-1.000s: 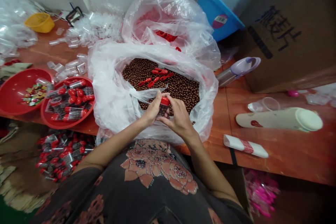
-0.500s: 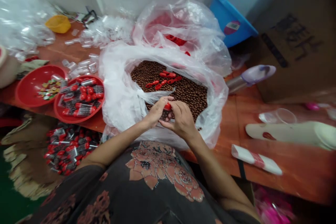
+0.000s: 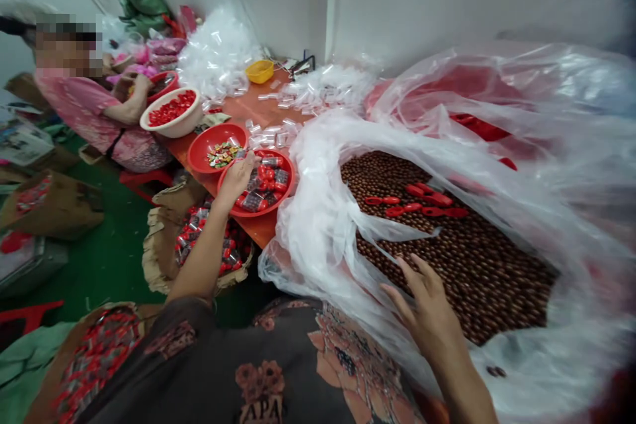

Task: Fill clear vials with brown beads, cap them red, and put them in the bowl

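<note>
My left hand [image 3: 237, 180] is over the left rim of a red bowl [image 3: 293, 187] heaped with small clear containers [image 3: 254, 201] that have red caps and dark beads inside. Its fingers point away from me and are partly hidden, so whether they hold anything does not show. My right hand [image 3: 428, 308] is open, fingers spread, above the near side of a large clear plastic bag [image 3: 318, 212]. Inside the bag lie many shiny brown beads [image 3: 447, 278], with several red scoop-like plastic pieces [image 3: 430, 195] on top.
Beside the bowl stands another red bowl [image 3: 195, 152] with small colourful pieces. Beyond are a white bowl [image 3: 149, 120] of red parts, a yellow basket [image 3: 260, 71] and piled clear tubes [image 3: 328, 87]. Below, a cardboard box [image 3: 156, 245] holds filled containers. A co-worker [image 3: 79, 106] sits at far left.
My view has swung left. My hands, together on a red-capped container before, are now apart: the left moved to the bowl of containers, while the right opened over the bag.
</note>
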### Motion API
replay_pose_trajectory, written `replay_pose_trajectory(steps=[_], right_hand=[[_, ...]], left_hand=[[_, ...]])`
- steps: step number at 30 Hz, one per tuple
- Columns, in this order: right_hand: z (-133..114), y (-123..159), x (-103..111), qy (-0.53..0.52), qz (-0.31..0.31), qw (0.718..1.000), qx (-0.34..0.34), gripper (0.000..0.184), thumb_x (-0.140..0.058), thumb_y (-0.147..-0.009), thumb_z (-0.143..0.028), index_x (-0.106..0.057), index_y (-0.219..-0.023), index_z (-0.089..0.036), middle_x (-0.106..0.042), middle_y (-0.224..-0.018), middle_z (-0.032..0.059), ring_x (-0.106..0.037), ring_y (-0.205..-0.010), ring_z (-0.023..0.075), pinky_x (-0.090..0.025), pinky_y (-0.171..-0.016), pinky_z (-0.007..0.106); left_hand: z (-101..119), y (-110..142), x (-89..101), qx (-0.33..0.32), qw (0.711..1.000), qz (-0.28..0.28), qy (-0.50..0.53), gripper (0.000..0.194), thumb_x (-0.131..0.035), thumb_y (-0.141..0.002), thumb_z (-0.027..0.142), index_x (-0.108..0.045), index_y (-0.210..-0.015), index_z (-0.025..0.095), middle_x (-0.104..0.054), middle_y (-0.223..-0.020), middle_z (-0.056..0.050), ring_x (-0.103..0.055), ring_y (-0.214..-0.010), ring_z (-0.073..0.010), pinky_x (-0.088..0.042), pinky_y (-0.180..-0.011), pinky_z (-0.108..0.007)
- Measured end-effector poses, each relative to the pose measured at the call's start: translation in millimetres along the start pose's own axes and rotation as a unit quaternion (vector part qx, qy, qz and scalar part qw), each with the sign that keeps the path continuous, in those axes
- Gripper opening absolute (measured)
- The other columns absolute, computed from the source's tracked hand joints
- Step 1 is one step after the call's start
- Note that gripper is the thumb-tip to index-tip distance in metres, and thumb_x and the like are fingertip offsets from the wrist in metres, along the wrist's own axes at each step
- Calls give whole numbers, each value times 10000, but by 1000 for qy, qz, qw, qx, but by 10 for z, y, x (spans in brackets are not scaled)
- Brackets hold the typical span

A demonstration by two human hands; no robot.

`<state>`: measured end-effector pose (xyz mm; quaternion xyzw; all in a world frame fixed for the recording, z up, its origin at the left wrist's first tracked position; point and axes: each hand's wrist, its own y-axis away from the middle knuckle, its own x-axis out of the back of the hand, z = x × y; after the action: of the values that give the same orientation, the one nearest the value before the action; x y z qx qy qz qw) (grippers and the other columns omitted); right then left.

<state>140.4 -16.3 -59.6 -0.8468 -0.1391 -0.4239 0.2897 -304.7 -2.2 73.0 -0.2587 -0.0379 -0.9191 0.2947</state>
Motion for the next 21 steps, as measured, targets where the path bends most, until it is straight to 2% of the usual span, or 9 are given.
replay_pose_trajectory(steps=[2, 3, 5, 7, 9, 12, 15, 18, 21], right_hand=[[3, -19, -3, -5, 7, 1000, -3, 538, -481, -968, -502, -474, -1441, -246, -466, -1454, 179, -562, -1276, 327, -533, -1018, 511], [5, -28, -6, -9, 12, 1000, -3, 538, -483, -965, -509, -479, -1438, -252, -471, -1450, 175, -560, -1279, 329, -524, -1028, 518], [12, -42, -24, -15, 19, 1000, 3, 544, -489, -960, -515, -481, -1439, -257, -483, -1440, 176, -557, -1277, 336, -511, -1036, 535], [16, -49, -63, -22, 18, 999, 14, 553, -493, -959, -516, -476, -1447, -257, -486, -1435, 180, -557, -1272, 345, -507, -1033, 549], [9, -54, -118, -29, 9, 999, 30, 564, -487, -957, -526, -476, -1451, -253, -481, -1438, 187, -555, -1268, 356, -514, -1016, 560], [-30, -69, -201, -36, -13, 998, 50, 588, -478, -953, -547, -476, -1458, -245, -475, -1446, 195, -540, -1278, 378, -515, -1005, 579], [-65, -75, -245, -41, -32, 996, 67, 603, -490, -947, -549, -456, -1475, -259, -470, -1461, 185, -516, -1302, 392, -485, -1035, 605], [-52, -38, -243, -47, -37, 995, 74, 603, -496, -942, -553, -447, -1480, -284, -470, -1465, 167, -515, -1307, 390, -478, -1047, 609], [-3, 39, -232, -48, -45, 996, 67, 613, -487, -940, -570, -444, -1484, -290, -492, -1450, 160, -515, -1311, 392, -470, -1056, 613]], left_hand=[[-234, 19, 257, 4, 994, 93, -65, 346, -550, -939, 429, -696, -1056, 138, -708, -1127, -100, -616, -1139, -237, -438, -1023, -317], [-347, 65, 368, 29, 986, 148, -76, 310, -602, -907, 375, -677, -1100, 144, -689, -1165, -99, -602, -1159, -237, -430, -1034, -317], [-563, 208, 533, 138, 968, 210, -18, 359, -687, -832, 281, -626, -1165, 160, -675, -1158, -98, -606, -1140, -224, -451, -1002, -309], [-756, 380, 586, 264, 943, 181, 97, 391, -729, -781, 245, -607, -1139, 147, -693, -1031, -100, -651, -1029, -224, -499, -923, -324], [-919, 531, 520, 340, 913, 112, 194, 339, -742, -763, 270, -627, -1044, 120, -698, -863, -98, -684, -872, -232, -542, -836, -365], [-1115, 651, 320, 355, 890, 70, 278, 244, -705, -772, 273, -649, -947, 113, -690, -729, -81, -683, -724, -211, -575, -764, -387], [-1270, 706, 242, 347, 872, 78, 336, 162, -655, -752, 177, -640, -903, 118, -688, -683, -52, -669, -674, -167, -589, -744, -337], [-1389, 888, 428, 351, 858, 105, 360, 147, -616, -701, 84, -621, -845, 114, -682, -661, -35, -646, -622, -137, -594, -716, -303], [-1498, 1258, 840, 368, 846, 146, 358, 174, -589, -684, 39, -608, -840, 115, -679, -663, -20, -636, -602, -126, -593, -684, -283]])
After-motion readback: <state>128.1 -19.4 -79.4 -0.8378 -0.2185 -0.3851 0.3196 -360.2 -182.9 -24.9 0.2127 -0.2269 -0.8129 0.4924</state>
